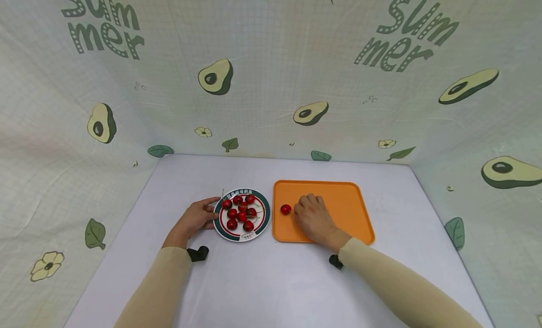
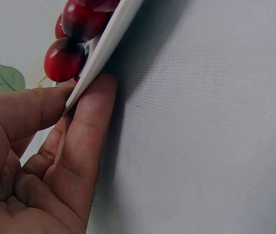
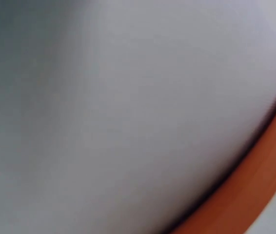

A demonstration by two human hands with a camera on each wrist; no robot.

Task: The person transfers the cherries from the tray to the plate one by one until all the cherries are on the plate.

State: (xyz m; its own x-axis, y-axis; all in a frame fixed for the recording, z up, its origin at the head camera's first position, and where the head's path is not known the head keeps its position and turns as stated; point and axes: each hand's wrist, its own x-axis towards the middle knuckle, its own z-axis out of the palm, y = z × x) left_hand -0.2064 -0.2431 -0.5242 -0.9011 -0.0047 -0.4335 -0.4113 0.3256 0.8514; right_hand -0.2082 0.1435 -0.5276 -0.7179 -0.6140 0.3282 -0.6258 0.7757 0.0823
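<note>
My left hand pinches the left rim of a round plate with a green border. In the left wrist view, the thumb lies on the rim's upper side and a finger under it. Several red cherries, some with stems, lie on the plate. To the right is an orange tray, with my right hand over its left half, back of the hand up. One cherry sits on the tray just left of that hand's fingers. Whatever is under the right fingertips is hidden; the right wrist view misses the hand.
Plate and tray stand side by side on a white table, a narrow gap between them. A cloth printed with avocados and leaves hangs behind and at both sides. A dark wrist strap shows at the left sleeve.
</note>
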